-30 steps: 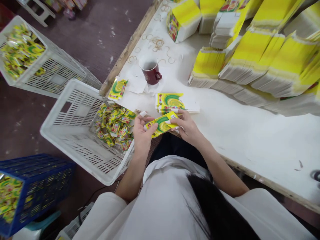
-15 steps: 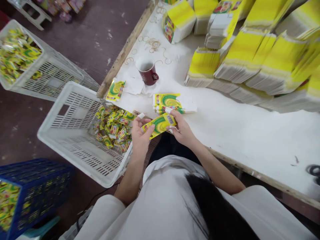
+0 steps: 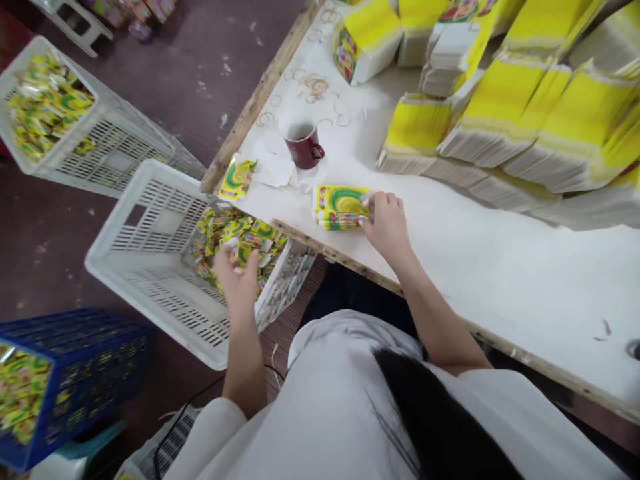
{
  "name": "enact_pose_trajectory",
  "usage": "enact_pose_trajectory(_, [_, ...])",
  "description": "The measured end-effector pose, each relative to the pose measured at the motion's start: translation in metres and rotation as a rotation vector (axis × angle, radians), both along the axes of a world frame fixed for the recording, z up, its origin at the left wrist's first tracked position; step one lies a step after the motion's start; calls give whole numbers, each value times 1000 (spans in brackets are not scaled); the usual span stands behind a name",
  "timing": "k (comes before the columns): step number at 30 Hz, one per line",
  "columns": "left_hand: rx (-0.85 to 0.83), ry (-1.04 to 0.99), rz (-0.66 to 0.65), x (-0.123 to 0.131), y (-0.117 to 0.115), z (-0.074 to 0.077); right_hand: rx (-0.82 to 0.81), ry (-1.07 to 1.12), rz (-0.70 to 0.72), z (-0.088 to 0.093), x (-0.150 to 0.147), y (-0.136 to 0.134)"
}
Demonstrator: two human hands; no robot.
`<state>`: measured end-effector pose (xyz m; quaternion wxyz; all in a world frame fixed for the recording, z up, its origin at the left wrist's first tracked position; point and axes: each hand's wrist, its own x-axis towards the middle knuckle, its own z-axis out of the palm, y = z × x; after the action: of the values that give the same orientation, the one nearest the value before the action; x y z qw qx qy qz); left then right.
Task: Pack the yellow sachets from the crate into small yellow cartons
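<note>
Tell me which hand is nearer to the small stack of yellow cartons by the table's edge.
Right. The right hand is at the right end of the stack, fingertips touching it; the left hand is away to its left, over the white crate.

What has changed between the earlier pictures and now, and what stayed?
The hands no longer hold the yellow packet between them. The left hand has moved left, over the white crate; the right hand has moved forward and right, to the right end of the yellow stack. The maroon mug stayed put.
</note>
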<state>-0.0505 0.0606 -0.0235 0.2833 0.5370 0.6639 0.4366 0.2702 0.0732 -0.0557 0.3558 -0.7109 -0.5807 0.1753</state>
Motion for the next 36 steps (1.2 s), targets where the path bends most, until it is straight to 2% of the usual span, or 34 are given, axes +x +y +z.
enact_pose_trajectory(1, [-27, -94, -5, 18, -3, -4, 29, 24, 9, 1, 0, -1])
enact_pose_trajectory(3, [-49, -321, -134, 56, -8, -11, 51, 81, 7, 7, -2, -5])
enact_pose_trajectory(6, [-20, -683, -293, 104, -14, -13, -8, 227, 31, 27, -12, -21])
enact_pose_trajectory(9, [11, -912, -301, 135, -17, -1, -71, 437, 238, 48, -32, -42])
enact_pose_trajectory(12, [-28, -900, -273, 148, -14, 18, -135, 657, 438, 59, -56, -58])
enact_pose_trajectory(14, [-21, -889, -217, 149, -10, 27, -114, 763, 463, 61, -69, -65])
enact_pose_trajectory(16, [-5, -932, -159, 147, -6, 30, -83, 792, 445, 59, -75, -67])
enact_pose_trajectory(18, [-11, -947, -163, 144, -5, 26, -83, 764, 428, 55, -74, -66])
enact_pose_trajectory(20, [-28, -890, -224, 140, -8, 17, -83, 711, 404, 53, -66, -63])
enact_pose_trajectory(23, [-10, -771, -254, 131, -14, 5, 3, 608, 345, 52, -47, -57])
enact_pose_trajectory(26, [-30, -693, -237, 115, -14, 3, 94, 508, 317, 54, -28, -54])
enact_pose_trajectory(28, [-96, -680, -344, 99, -7, 8, 142, 430, 335, 56, -17, -53])
enact_pose_trajectory(32, [-182, -707, -641, 71, 10, 29, 210, 159, 428, 63, -3, -53])
enact_pose_trajectory(34, [-222, -537, -796, 70, 12, 38, 227, 49, 523, 66, -4, -55])
enact_pose_trajectory(36, [-254, -281, -912, 80, 7, 42, 269, 19, 584, 66, -11, -58])
